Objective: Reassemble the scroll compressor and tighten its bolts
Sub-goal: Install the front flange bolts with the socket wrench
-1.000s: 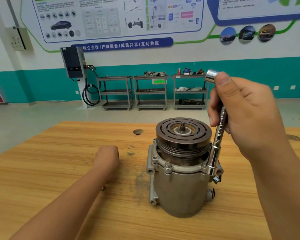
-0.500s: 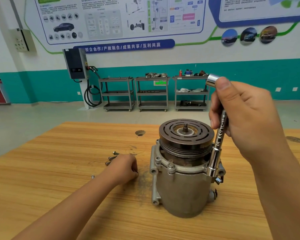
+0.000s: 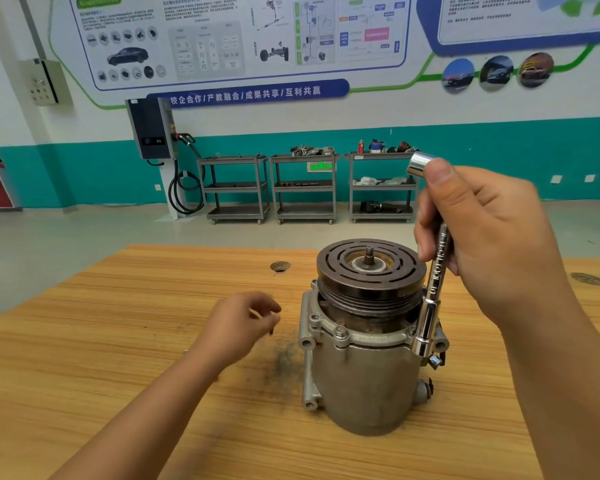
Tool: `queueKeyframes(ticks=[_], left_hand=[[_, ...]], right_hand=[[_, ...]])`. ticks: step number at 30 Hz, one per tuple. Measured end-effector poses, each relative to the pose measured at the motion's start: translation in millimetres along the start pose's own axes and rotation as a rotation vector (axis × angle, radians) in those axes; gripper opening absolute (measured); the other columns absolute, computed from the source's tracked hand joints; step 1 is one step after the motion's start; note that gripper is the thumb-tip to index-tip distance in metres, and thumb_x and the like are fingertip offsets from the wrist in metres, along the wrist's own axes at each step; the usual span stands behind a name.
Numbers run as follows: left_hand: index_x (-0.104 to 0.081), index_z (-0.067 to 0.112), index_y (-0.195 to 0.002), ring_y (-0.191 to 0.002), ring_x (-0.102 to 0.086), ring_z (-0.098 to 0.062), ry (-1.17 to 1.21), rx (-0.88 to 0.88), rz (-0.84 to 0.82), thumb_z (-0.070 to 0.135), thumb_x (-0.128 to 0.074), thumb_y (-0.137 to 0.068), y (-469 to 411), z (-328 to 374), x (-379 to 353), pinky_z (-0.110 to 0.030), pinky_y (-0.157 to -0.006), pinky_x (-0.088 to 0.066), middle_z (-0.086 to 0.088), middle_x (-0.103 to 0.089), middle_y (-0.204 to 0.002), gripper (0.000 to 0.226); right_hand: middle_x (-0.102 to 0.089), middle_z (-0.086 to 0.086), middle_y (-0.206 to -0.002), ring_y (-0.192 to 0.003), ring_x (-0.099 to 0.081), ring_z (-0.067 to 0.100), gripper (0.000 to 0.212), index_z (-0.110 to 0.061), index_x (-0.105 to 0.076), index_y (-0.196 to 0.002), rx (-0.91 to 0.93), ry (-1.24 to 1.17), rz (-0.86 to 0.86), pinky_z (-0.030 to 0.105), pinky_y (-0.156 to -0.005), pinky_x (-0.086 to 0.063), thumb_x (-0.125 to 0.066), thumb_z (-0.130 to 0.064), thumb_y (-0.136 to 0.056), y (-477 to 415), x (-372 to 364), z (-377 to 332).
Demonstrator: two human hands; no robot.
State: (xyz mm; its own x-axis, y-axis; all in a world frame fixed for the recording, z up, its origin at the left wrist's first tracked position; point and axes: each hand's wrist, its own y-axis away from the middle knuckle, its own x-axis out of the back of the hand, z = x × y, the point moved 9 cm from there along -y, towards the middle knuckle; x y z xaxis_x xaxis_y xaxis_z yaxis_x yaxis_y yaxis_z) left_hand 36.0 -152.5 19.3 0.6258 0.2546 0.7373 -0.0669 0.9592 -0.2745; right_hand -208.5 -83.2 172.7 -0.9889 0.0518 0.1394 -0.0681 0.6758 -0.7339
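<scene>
Right hand grips the socket wrench; left hand curls, contents unclear. With the compressor between them, keep the wrench plumb and brace left.

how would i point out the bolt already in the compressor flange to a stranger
On the wooden table stands a silver compressor with a dark grooved pulley on top. On the flange under the pulley, facing the camera, sits the bolt. Its hex head is bare, while the lugs to its left show open holes and the socket wrench stands at the flange's right.
</scene>
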Motion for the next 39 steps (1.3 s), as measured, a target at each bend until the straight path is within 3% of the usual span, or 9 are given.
queueKeyframes(ticks=[3,6,11,17,27,30,34,39], left_hand=[[-0.077,0.032,-0.083,-0.071,-0.064,0.005,0.528,-0.078,0.235,0.022,-0.075,-0.078,28,26,39,-0.008,-0.059,-0.047,0.01,-0.073,-0.08,0.011],[-0.078,0.033,-0.082,-0.076,-0.068,-0.003,0.868,-0.168,0.256,0.034,-0.073,-0.062,52,55,45,-0.01,-0.064,-0.049,0.005,-0.075,-0.084,0.021],[-0.076,0.035,-0.072,-0.074,-0.065,-0.009,0.645,-0.243,0.332,0.034,-0.071,-0.064,54,72,43,-0.023,-0.067,-0.053,0.011,-0.073,-0.08,0.009],[-0.07,0.038,-0.08,-0.08,-0.061,0.0,0.426,-0.383,0.36,0.03,-0.071,-0.07,56,82,42,-0.011,-0.065,-0.043,0.018,-0.07,-0.087,0.012],[-0.069,0.037,-0.087,-0.086,-0.062,-0.002,0.302,-0.489,0.379,0.025,-0.071,-0.073,60,92,41,-0.014,-0.065,-0.045,0.019,-0.068,-0.082,0.018],[-0.069,0.039,-0.087,-0.087,-0.062,-0.004,0.289,-0.474,0.351,0.014,-0.079,-0.073,60,89,35,-0.014,-0.065,-0.044,0.019,-0.069,-0.081,0.03],[-0.068,0.044,-0.089,-0.089,-0.062,-0.001,0.348,-0.429,0.343,0.02,-0.077,-0.074,62,80,32,-0.011,-0.067,-0.043,0.021,-0.069,-0.092,0.03],[-0.071,0.047,-0.093,-0.091,-0.059,0.002,0.511,-0.266,0.307,0.026,-0.077,-0.076,60,62,14,-0.008,-0.07,-0.041,0.025,-0.067,-0.095,0.028]], right_hand=[[-0.057,0.005,-0.049,-0.036,-0.044,0.007,0.043,-0.018,-0.053,-0.062,-0.003,0.011,0.001,0.008,-0.041,-0.032,-0.041,-0.049,-0.089,0,0,1],[-0.058,0.003,-0.049,-0.037,-0.043,0.006,0.043,-0.019,-0.053,-0.062,0.003,0.038,-0.002,0.009,-0.042,-0.032,-0.041,-0.049,-0.091,0,-1,2],[-0.058,0.002,-0.051,-0.039,-0.044,0.006,0.046,-0.019,-0.053,-0.061,0.006,0.034,0.01,0.008,-0.043,-0.034,-0.04,-0.056,-0.085,-1,3,-1],[-0.058,0.003,-0.051,-0.04,-0.046,0.005,0.046,-0.015,-0.053,-0.062,0.018,0.03,0.006,0.006,-0.048,-0.037,-0.04,-0.05,-0.089,-1,3,0],[-0.059,0.008,-0.05,-0.038,-0.048,0.006,0.046,-0.016,-0.053,-0.065,-0.02,-0.002,-0.052,0.008,-0.043,-0.034,-0.041,-0.052,-0.091,0,-4,2],[-0.06,0.014,-0.05,-0.03,-0.039,0.006,0.043,-0.016,-0.048,-0.07,-0.064,-0.015,-0.124,0.01,-0.036,-0.03,-0.036,-0.054,-0.087,3,-11,6],[-0.061,0.011,-0.051,-0.031,-0.036,0.007,0.045,-0.016,-0.046,-0.073,-0.101,-0.005,-0.147,0.014,-0.035,-0.029,-0.032,-0.057,-0.084,4,-15,8],[-0.07,0.009,-0.071,-0.047,-0.057,0.017,0.026,-0.017,-0.046,-0.089,-0.155,-0.161,-0.243,0.019,-0.044,-0.044,-0.037,-0.041,-0.088,5,-25,9]])
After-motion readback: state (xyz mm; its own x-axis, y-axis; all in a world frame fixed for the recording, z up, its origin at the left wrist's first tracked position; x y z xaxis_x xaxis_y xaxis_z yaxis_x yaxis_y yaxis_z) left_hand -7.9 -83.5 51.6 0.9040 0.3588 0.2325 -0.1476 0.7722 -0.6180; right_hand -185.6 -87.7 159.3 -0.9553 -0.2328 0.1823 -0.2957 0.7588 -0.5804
